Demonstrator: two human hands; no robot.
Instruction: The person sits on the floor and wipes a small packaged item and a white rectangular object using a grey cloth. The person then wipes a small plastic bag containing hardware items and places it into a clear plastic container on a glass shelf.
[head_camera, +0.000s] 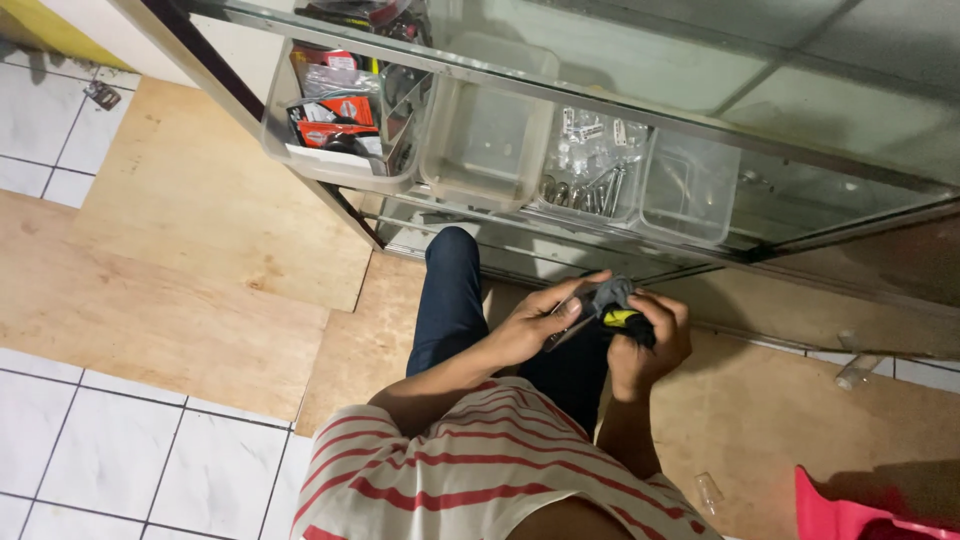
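Observation:
My left hand (535, 322) and my right hand (655, 345) meet in front of my chest, over my dark trousers. Together they hold a small tool with a black and yellow handle (625, 320) and a grey part (610, 293) at its top. The right hand wraps the handle from below. The left hand's fingers pinch a thin metal piece (562, 328) at the tool's left side. What the grey part is cannot be made out.
A glass display cabinet (700, 120) stands ahead, with clear plastic bins: one with red packets (335, 110), an empty one (490, 140), one with metal parts (595, 165). Plywood sheets (200, 260) cover the tiled floor. A red object (840, 515) lies bottom right.

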